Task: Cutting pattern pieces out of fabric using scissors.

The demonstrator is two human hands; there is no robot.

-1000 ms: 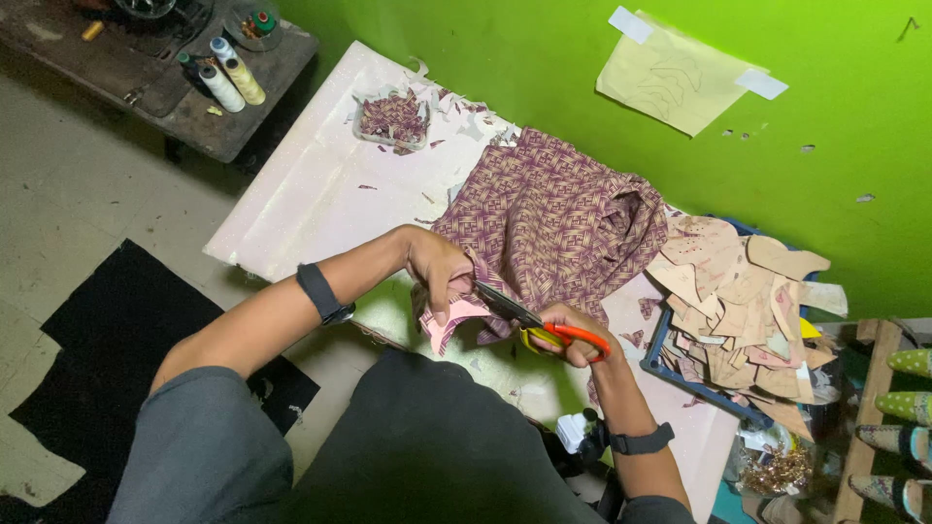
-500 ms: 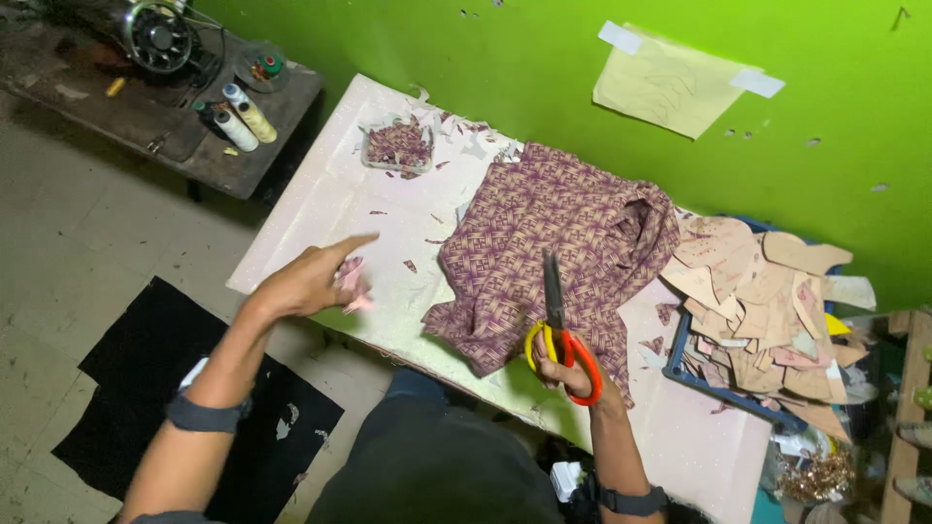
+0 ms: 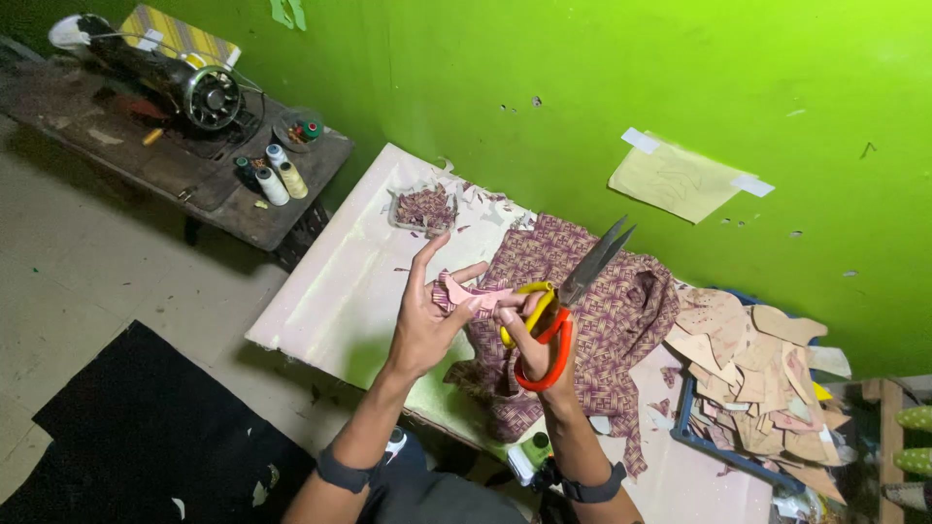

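While both hands are raised above the table, the left hand (image 3: 427, 325) pinches a small pink cut piece (image 3: 468, 294) between thumb and middle fingers, index finger sticking up free, likely to keep the piece flat and visible. Right hand (image 3: 536, 340) is closed through the loops of the scissors (image 3: 561, 309), orange and yellow handles, and its fingertips also touch the pink piece at its 3 o'clock end, so the piece is held between both hands. Scissor blades point to 1 o'clock, slightly parted, away from the fingers and not on the piece.

Under the hands, patterned purple fabric (image 3: 582, 311) lies bunched on the pale table (image 3: 340, 291), hanging over the near edge. At 11 o'clock from the hands, a clear tray of scraps (image 3: 424, 209) sits near the wall. At 3 o'clock, a stack of tan paper patterns (image 3: 752, 374) is piled at the table end, within reach. A taped paper sheet (image 3: 680, 181) hangs on the green wall at 1 o'clock. Far at 10 o'clock, a sewing machine (image 3: 160, 73) with thread cones (image 3: 277, 180) beside it stands well apart.
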